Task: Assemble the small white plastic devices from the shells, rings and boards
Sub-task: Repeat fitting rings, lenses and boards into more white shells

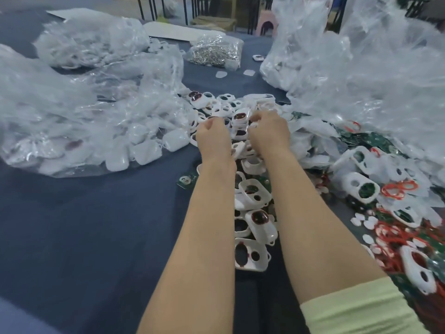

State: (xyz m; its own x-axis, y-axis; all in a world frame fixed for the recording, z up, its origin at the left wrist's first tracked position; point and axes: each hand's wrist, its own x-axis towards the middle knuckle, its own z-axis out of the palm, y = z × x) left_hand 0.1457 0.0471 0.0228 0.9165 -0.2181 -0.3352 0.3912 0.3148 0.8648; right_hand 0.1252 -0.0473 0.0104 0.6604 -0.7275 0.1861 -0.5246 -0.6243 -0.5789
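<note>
1. Where the white shells (255, 196) lie heaped on the blue tabletop (96, 225), both hands reach into them.
2. The left hand (212, 133) and right hand (268, 131) curl knuckles-up; whether either grips a shell, I cannot tell.

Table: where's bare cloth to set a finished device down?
Bare blue cloth lies left of the left forearm, nearer than the big plastic bag. Right of that forearm, shells, red rings and green boards crowd the cloth.
</note>
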